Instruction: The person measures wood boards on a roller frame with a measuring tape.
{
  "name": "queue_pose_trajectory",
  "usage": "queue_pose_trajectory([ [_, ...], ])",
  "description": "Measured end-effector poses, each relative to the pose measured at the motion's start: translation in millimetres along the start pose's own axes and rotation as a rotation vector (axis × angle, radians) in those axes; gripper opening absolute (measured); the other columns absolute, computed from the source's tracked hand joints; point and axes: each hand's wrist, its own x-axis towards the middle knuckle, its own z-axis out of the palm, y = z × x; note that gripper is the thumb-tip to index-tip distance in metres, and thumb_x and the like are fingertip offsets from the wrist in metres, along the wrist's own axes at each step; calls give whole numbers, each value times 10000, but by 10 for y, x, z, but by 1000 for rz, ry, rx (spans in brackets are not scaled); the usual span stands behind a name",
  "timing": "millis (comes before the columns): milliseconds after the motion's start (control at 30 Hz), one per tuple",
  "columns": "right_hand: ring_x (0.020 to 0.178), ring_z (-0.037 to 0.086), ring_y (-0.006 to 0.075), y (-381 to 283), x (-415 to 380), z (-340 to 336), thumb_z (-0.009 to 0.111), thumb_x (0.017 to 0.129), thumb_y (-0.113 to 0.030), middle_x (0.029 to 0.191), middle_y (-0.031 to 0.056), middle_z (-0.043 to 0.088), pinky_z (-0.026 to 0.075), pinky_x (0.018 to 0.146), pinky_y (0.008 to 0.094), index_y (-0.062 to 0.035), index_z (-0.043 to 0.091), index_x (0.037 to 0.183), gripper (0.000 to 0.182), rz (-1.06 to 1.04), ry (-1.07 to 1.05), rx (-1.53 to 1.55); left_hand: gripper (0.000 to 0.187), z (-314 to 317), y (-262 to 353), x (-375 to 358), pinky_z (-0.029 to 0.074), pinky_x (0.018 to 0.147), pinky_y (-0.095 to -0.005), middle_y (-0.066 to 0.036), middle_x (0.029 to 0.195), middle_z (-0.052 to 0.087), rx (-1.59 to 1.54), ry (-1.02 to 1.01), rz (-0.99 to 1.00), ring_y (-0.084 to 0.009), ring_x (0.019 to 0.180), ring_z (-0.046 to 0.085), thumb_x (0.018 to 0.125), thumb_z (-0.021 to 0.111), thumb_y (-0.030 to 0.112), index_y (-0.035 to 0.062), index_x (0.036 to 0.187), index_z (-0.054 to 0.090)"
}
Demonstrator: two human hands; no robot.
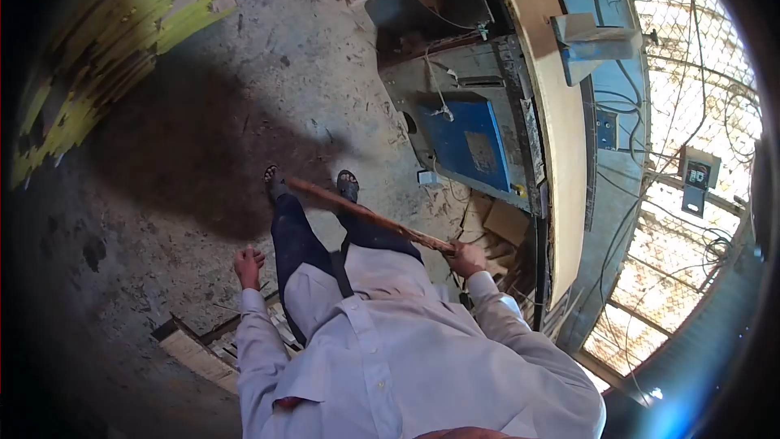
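In the head view, my right hand [468, 260] is wrapped round one end of a long, thin wooden strip [366, 213]. The strip is brown and rough-edged, and it slants away across the front of my legs, its far end near my feet. On the other side, my left hand [249, 267] hangs beside my leg over the floor. Its fingers are curled in, with nothing visible in them.
A machine bench with a blue panel [467, 142] and a pale wooden top [561, 195] runs along the right. Yellow-edged wood strips [106, 49] are piled at upper left. A wooden frame [195, 358] lies by my left arm. Offcuts [508, 222] lie under the bench.
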Motion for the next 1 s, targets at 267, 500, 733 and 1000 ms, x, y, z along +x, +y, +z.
queue_pose_trajectory([
  [267,968,692,389,-1197,74,720,666,888,-513,997,181,734,537,851,484,-111,727,1034,432,142,-83,454,639,1000,335,-334,438,1050,-514,-239,1225,587,998,-231,231,-422,1207,555,872,748,423,32,1325,522],
  [500,902,691,400,-1532,55,724,702,872,-503,930,198,722,526,799,482,-102,726,1067,446,113,-172,489,702,943,354,-169,435,1058,-534,-266,1433,436,1277,-309,106,-479,1272,486,869,742,426,99,1412,439],
  [733,914,690,410,-1743,129,590,689,888,-507,930,214,716,522,808,505,-85,671,1054,454,17,-155,464,657,847,351,-125,426,1070,-526,-272,1433,446,1239,-332,164,-470,1278,491,890,719,433,114,1404,461],
  [1000,900,681,439,-1778,213,663,673,911,-499,913,232,705,514,801,522,-54,626,1043,467,30,-102,552,637,844,291,-131,430,1062,-521,-263,1428,452,1251,-338,178,-463,1272,498,901,702,439,111,1395,468],
])
